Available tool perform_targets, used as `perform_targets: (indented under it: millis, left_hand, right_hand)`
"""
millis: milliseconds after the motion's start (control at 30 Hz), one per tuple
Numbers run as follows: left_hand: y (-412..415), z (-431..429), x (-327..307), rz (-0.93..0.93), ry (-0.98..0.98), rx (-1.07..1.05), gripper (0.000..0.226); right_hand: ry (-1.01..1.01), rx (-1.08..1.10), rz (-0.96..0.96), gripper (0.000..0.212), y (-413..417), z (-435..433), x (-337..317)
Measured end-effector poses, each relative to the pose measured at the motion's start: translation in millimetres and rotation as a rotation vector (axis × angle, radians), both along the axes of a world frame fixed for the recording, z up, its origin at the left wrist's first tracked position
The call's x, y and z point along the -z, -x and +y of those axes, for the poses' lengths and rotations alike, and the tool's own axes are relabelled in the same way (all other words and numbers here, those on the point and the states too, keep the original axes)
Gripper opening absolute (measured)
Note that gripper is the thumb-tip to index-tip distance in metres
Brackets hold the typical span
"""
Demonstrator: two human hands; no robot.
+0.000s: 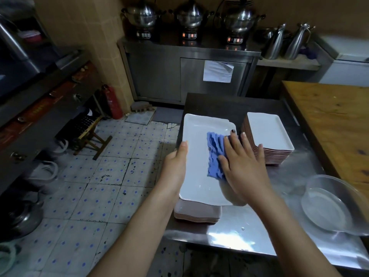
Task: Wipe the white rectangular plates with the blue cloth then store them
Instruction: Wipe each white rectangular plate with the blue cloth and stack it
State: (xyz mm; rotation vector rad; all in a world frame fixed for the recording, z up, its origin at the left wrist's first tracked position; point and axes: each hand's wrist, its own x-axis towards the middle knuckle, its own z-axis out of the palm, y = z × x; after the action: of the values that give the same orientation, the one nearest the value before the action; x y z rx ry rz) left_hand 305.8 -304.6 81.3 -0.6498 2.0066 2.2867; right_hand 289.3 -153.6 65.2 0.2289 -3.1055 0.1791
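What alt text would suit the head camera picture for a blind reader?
A person's right hand presses a blue cloth flat on a white rectangular plate while the left hand holds the plate's left edge. The plate is over a stack of plates on a steel table, with a second stack to its right.

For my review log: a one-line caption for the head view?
Right hand presses the blue cloth on a white rectangular plate steadied by the left hand, beside a stack of plates.
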Motion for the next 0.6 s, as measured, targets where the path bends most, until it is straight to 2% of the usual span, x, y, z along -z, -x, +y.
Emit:
perform_targets:
  millis: [100, 167, 333, 400, 533, 600]
  left_hand:
    - [2, -8, 0, 0.004, 0.008, -0.039, 0.036]
    - [1, -5, 2, -0.007, 0.052, -0.018, 0.037]
    - [-3, 6, 8, -0.044, 0.036, 0.018, 0.038]
    - [-3, 2, 6, -0.041, 0.022, -0.005, 0.036]
    - [3, -6, -1, 0.001, -0.004, -0.078, 0.035]
    - [3, -4, -2, 0.011, 0.019, -0.067, 0.034]
  right_hand:
    - [0.020, -0.099, -0.087, 0.082, -33, -11, 6]
    - [0.086, -0.135, -0.161, 0.087, -40, -19, 10]
    - [0.272, -0.003, -0.118, 0.050, -2, 0, -2]
    - [0.356, 0.014, -0.078, 0.048, -5, 8, -1]
    - [0.697, 0.049, -0.014, 0.049, -22, 3, 15]
    - [0.735, 0.057, -0.026, 0.049, -22, -2, 17]
